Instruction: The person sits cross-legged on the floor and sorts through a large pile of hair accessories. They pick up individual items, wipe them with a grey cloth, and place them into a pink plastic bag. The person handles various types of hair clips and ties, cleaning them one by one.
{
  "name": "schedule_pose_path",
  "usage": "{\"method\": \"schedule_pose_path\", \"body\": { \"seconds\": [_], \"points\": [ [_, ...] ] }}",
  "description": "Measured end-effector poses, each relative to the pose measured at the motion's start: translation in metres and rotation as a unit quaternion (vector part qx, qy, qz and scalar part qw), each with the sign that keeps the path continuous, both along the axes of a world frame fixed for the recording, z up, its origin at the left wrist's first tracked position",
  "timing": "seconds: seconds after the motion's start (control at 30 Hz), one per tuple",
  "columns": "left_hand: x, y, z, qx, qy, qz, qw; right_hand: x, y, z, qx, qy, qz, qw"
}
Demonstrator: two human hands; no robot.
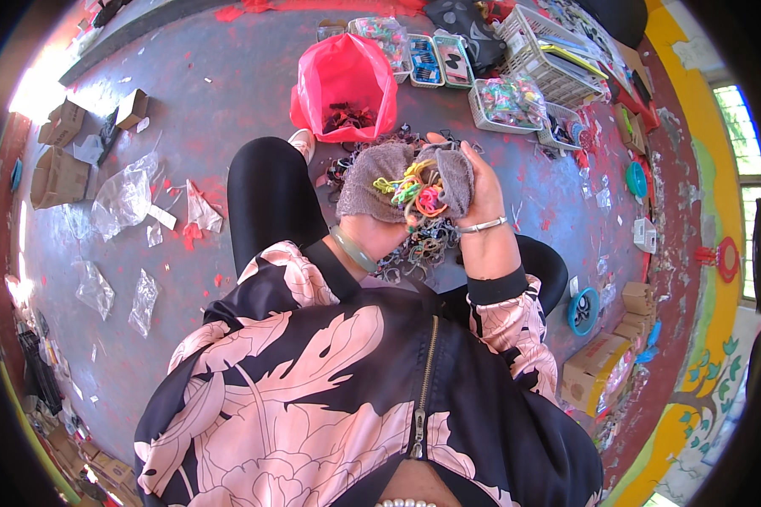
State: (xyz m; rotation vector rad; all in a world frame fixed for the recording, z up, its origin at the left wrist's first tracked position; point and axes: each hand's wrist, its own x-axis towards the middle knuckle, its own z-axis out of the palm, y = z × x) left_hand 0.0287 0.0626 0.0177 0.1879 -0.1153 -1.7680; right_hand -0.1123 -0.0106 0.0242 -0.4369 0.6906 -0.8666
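A greyish-brown knitted cloth (371, 177) is held between both hands, with a bundle of colourful elastic hair ties (418, 190) on it. My left hand (485, 184) grips the cloth's right part from the side, fingertips showing above. My right hand (377, 234), with a bangle at its wrist, is under the left part; its fingers are mostly hidden by the cloth. Beneath the hands a pile of mostly dark hair ties (425, 250) lies on the floor. Just beyond stands an open pink plastic bag (345, 82) with dark hair ties inside.
Ahead to the right are a white basket of bagged colourful ties (507, 104), small baskets (426, 60) and a large crate (545, 63). A blue basin (583, 310) and a cardboard box (596, 374) are at right. Clear plastic bags (127, 196) and cardboard boxes (60, 177) lie left.
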Motion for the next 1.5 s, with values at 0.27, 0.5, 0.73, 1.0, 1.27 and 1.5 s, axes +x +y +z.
{"method": "schedule_pose_path", "body": {
  "seconds": [0.27,0.5,0.73,1.0,1.27,1.5],
  "points": [
    [0.006,0.0,-0.02,0.002,0.071,-0.068,0.995,-0.006,0.004,-0.036,0.021,-0.053,-0.056,0.997],
    [0.01,-0.007,-0.006,0.069,0.166,-0.069,0.981,-0.004,0.007,0.017,-0.222,0.246,-0.189,0.924],
    [0.008,-0.008,-0.006,0.041,0.124,-0.072,0.989,0.012,-0.002,0.037,-0.408,0.442,0.111,0.792],
    [0.016,-0.005,-0.018,0.092,0.196,-0.098,0.971,0.005,0.001,0.031,-0.335,0.315,-0.214,0.862],
    [0.01,-0.007,-0.025,0.027,0.259,-0.105,0.96,0.023,0.047,0.018,-0.627,0.531,0.036,0.569],
    [0.008,-0.01,-0.017,-0.03,0.173,-0.103,0.979,0.022,0.038,0.008,-0.629,0.515,-0.063,0.579]
  ]
}}
